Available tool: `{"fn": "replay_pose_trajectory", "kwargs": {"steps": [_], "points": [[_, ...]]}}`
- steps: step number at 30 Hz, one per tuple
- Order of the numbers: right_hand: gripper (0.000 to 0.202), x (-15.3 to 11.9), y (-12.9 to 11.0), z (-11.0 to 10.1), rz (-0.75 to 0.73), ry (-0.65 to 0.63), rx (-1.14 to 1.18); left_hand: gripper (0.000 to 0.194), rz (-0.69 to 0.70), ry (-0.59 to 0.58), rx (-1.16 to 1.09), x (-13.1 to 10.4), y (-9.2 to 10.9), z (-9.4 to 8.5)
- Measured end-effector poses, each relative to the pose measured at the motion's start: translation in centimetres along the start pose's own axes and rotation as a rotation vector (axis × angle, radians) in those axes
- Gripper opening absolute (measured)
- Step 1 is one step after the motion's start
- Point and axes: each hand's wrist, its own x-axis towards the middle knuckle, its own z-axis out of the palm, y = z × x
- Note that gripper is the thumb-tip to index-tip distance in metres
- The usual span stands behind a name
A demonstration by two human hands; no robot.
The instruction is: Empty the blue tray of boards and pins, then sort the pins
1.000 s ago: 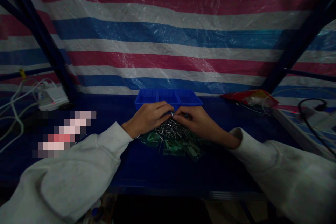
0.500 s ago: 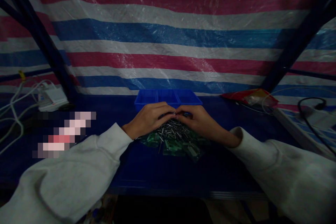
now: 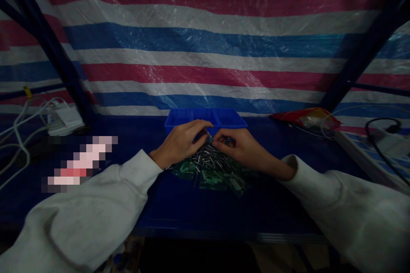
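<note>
A pile of thin, shiny metal pins (image 3: 209, 158) lies on the blue tabletop, with small green plastic packets (image 3: 213, 179) at its near edge. Over the pile's left side is my left hand (image 3: 181, 143), its thumb and forefinger spread apart and nothing visibly held. My right hand (image 3: 238, 145) is above the right side, thumb and finger pinched together. A tiny bluish thing shows at its fingertips, too small and dark to name. Just behind both hands stands a blue three-compartment tray (image 3: 230, 117), its front partly hidden by my left fingers.
A white power adapter (image 3: 65, 119) with tangled white cables (image 3: 19, 136) sits at the left. On the right are a red packet (image 3: 301, 116) and a black cable (image 3: 368, 136). Striped plastic sheeting (image 3: 205, 42) hangs behind, between dark blue frame posts (image 3: 53, 47).
The fingertips of both hands were together and have separated. My left thumb and forefinger have opened, while my right hand stays pinched in nearly the same place.
</note>
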Motion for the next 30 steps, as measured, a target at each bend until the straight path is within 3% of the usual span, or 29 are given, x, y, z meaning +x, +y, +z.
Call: {"fn": "replay_pose_trajectory", "kwargs": {"steps": [7, 14, 22, 30], "points": [[0.014, -0.2, -0.2, 0.1, -0.122, -0.073, -0.101, 0.027, -0.024, -0.021, -0.001, 0.0, 0.1, -0.1], [0.017, -0.2, 0.0, 0.0, -0.125, -0.088, -0.162, 0.026, -0.050, -0.018, -0.032, 0.0, 0.0, 0.1], [0.022, -0.2, 0.2, 0.3, -0.182, -0.037, -0.318, 0.017, -0.255, 0.061, -0.262, 0.5, 0.4, 0.6], [0.019, 0.0, 0.0, 0.4, -0.185, 0.016, -0.345, 0.015, -0.363, 0.046, -0.505, 1.1, 0.6, 0.9]]}}
